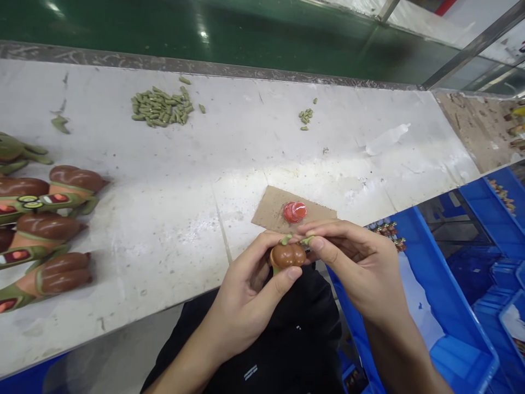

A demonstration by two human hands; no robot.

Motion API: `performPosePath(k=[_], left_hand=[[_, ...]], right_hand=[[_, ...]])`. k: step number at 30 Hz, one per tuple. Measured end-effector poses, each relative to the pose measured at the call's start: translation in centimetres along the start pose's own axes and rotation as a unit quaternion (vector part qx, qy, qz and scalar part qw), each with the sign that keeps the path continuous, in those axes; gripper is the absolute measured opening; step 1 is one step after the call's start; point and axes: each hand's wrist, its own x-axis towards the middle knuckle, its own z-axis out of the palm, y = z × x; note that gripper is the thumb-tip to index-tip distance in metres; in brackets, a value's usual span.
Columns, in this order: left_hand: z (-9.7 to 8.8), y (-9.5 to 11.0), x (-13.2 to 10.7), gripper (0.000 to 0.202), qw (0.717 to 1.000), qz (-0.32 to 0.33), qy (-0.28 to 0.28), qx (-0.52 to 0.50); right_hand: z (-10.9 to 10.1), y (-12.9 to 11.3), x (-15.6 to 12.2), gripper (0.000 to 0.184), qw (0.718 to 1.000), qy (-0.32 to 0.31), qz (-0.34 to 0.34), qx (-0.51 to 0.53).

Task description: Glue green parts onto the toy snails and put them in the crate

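Observation:
My left hand (250, 298) is closed round a small figurine (289, 255) with a glossy brown two-lobed top and a bit of green at its upper edge. Thumb and fingers of my right hand (365, 268) pinch a small green piece (306, 240) right at the figurine's right side; whether the two touch, I cannot tell. Just beyond my fingers, a small red round container (295, 212) rests on a cardboard piece (266, 210). Loose green pieces lie in a large pile (159, 108) and a smaller cluster (305, 116) farther back.
Several brown-and-green figurines (61, 227) lie at the table's left. A translucent white bottle (388, 139) lies on its side at the right. Blue bins (463, 334) stand below the table (164, 262) on the right. A green surface (246, 38) runs behind the metal edge.

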Motion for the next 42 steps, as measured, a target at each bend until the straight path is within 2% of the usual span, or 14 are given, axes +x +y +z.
performPosePath(k=[6, 11, 19, 22, 24, 26, 28, 30, 31, 34, 37, 40, 42], left_hand=[[-0.1, -0.4, 0.0, 0.018, 0.999, 0.013, -0.005, 0.030], [-0.6, -0.8, -0.1, 0.022, 0.993, 0.064, -0.030, 0.090], [-1.3, -0.2, 0.1, 0.023, 0.981, 0.078, -0.060, 0.167], [-1.2, -0.2, -0.7, 0.018, 0.980, 0.041, -0.062, 0.184], [-1.0, -0.6, -1.3, 0.019, 0.980, -0.016, -0.071, 0.184], [-0.6, -1.6, -1.8, 0.024, 0.974, -0.079, -0.104, 0.184], [0.4, -3.0, -1.8, 0.029, 0.965, -0.125, -0.139, 0.184], [1.8, -4.6, -1.6, 0.034, 0.959, -0.157, -0.153, 0.178], [2.6, -5.5, -1.4, 0.034, 0.957, -0.171, -0.156, 0.173], [4.5, -7.8, -0.8, 0.031, 0.942, -0.225, -0.198, 0.151], [5.1, -9.9, -0.6, 0.043, 0.928, -0.269, -0.221, 0.129], [4.4, -11.9, -0.9, 0.053, 0.943, -0.252, -0.185, 0.110], [3.6, -12.9, -1.0, 0.047, 0.953, -0.233, -0.169, 0.096]], right_hand=[[-0.5, 0.0, 0.3, 0.017, 0.997, -0.012, -0.032, -0.071], [-1.1, 0.0, 0.2, 0.015, 0.984, -0.044, -0.067, -0.160], [-1.0, 0.8, -0.6, 0.016, 0.981, -0.065, -0.086, -0.159], [-1.4, 0.7, -1.8, 0.018, 0.981, -0.053, -0.097, -0.161], [-2.1, 0.5, -3.1, 0.035, 0.976, -0.036, -0.127, -0.174], [-3.0, 0.5, -4.8, 0.052, 0.957, -0.042, -0.173, -0.228], [-4.0, 0.8, -6.6, 0.055, 0.923, -0.096, -0.196, -0.317], [-4.8, 1.6, -8.2, 0.050, 0.894, -0.149, -0.172, -0.386], [-5.2, 2.2, -8.9, 0.046, 0.888, -0.160, -0.150, -0.404], [-6.2, 4.0, -10.6, 0.031, 0.896, -0.131, -0.102, -0.412], [-8.1, 5.5, -12.0, 0.029, 0.908, -0.109, -0.058, -0.399], [-12.4, 7.6, -13.1, 0.027, 0.918, -0.019, 0.032, -0.395], [-16.6, 10.0, -13.6, 0.027, 0.902, 0.080, 0.088, -0.415]])
